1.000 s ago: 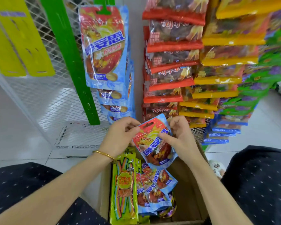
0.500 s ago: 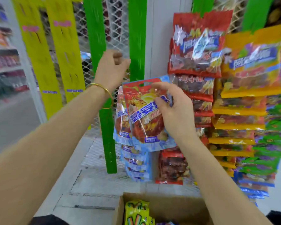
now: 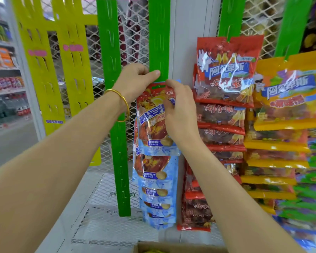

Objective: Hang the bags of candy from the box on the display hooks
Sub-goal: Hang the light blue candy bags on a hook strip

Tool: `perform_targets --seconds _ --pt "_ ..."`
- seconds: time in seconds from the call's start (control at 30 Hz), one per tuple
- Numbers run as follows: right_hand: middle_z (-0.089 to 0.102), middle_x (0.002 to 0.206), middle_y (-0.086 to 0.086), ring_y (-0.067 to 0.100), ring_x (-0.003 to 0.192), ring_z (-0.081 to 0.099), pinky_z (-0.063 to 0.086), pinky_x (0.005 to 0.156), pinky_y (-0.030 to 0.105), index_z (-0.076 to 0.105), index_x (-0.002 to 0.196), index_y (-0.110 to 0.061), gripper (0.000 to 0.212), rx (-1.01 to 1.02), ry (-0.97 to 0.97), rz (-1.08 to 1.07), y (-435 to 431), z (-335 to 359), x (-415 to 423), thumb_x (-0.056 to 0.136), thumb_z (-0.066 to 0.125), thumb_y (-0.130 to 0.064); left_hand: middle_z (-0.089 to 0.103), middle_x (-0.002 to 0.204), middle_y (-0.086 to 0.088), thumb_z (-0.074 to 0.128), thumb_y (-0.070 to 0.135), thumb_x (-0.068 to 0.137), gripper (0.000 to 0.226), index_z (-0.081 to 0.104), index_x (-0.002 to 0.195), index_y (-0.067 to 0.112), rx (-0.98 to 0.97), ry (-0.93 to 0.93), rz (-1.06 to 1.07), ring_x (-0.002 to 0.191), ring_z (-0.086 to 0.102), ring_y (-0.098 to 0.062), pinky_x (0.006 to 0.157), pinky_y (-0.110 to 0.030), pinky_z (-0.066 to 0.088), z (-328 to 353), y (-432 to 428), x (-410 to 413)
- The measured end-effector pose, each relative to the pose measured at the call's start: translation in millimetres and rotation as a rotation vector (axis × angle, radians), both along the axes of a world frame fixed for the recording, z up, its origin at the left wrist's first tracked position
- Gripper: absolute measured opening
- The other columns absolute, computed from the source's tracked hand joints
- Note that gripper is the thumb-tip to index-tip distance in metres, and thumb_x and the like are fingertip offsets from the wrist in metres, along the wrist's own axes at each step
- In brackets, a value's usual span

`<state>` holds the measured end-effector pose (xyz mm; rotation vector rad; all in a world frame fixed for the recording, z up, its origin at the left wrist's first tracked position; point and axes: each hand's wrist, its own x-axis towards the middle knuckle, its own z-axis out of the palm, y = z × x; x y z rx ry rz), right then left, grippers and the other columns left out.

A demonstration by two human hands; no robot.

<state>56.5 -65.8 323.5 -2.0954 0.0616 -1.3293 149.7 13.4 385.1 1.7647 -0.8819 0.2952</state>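
**Item in hand:** candy bag, red top and blue lower edge, centre of frame. It is held upright against the right green strip, its top edge at the strip's face. Whether its hole sits on a hook cannot be told.

**Left hand**: fingers curled, thumb pressed across the right green strip just above the bag's top, pinching the strip to steady it. Gold bangle on the wrist.

**Right hand**: grips the candy bag at its top right corner, thumb at the top edge, fingers over the bag's right side.

**Done:** a column of matching hung bags overlaps down the same strip, below the held one. Red bags and yellow bags fill the strips at the right of frame.

**Left to do:** seat this bag. The strip above it is bare, as are the left green strip and the yellow strips at upper left.

**Box**: bottom edge of frame, only the rim shows. Remaining stock cannot be counted, so the task is judged mid-course.
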Motion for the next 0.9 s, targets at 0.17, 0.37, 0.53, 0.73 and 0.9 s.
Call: perform_targets --seconds 0.17,0.37,0.53,0.73,0.9 --pt "0.046 0.117 0.007 -0.009 0.087 0.030 0.024 0.080 -0.007 0.045 0.132 -0.008 0.045 0.032 -0.010 0.012 -2.9 -3.1 2.0 0.089 0.048 0.005 0.046 0.058 0.002 0.060 0.036 0.088 0.039 0.042 0.058 0.019 0.008 -0.023 0.016 0.051 0.045 -0.006 0.044 -0.009 0.039 1.5 0.7 -0.5" --pt "0.045 0.120 0.004 0.001 0.104 0.039 0.027 0.088 0.005 0.044 0.133 -0.010 0.045 0.087 0.019 0.047 -3.2 -13.4 -2.2 0.091 0.047 0.003 0.044 0.059 0.002 0.060 0.036 0.087 0.042 0.040 0.056 0.017 0.003 -0.024 0.044 0.046 0.043 -0.004 0.045 -0.010 0.038 -2.0 -1.9 -2.8" --pt "0.047 0.118 -0.001 0.007 0.114 0.041 0.023 0.085 -0.005 0.044 0.132 -0.012 0.045 0.077 0.047 0.037 -5.5 -30.3 -1.4 0.091 0.048 0.003 0.050 0.072 -0.003 0.061 0.030 0.088 0.031 0.051 0.064 0.012 0.001 -0.043 0.041 0.069 0.050 -0.017 0.074 -0.036 0.051 -4.8 0.7 -6.5" --pt "0.050 0.119 0.005 0.003 0.105 0.040 0.027 0.082 -0.003 0.045 0.131 -0.016 0.044 0.053 0.046 0.017 -4.4 -31.7 -6.2 0.090 0.051 0.000 0.055 0.076 -0.003 0.061 0.025 0.088 0.026 0.062 0.089 -0.001 -0.031 -0.077 0.064 0.070 0.052 -0.015 0.072 -0.025 0.050 -7.9 2.6 -10.2" --pt "0.040 0.116 0.005 0.016 0.080 0.048 0.038 0.070 0.018 0.040 0.135 -0.016 0.047 -0.076 0.125 -0.106 7.2 -41.7 -34.5 0.091 0.049 -0.004 0.060 0.101 0.004 0.064 0.024 0.084 0.037 0.056 0.118 0.013 -0.039 -0.268 0.197 0.095 0.055 -0.011 0.087 -0.018 0.043 -40.8 10.1 -20.2"
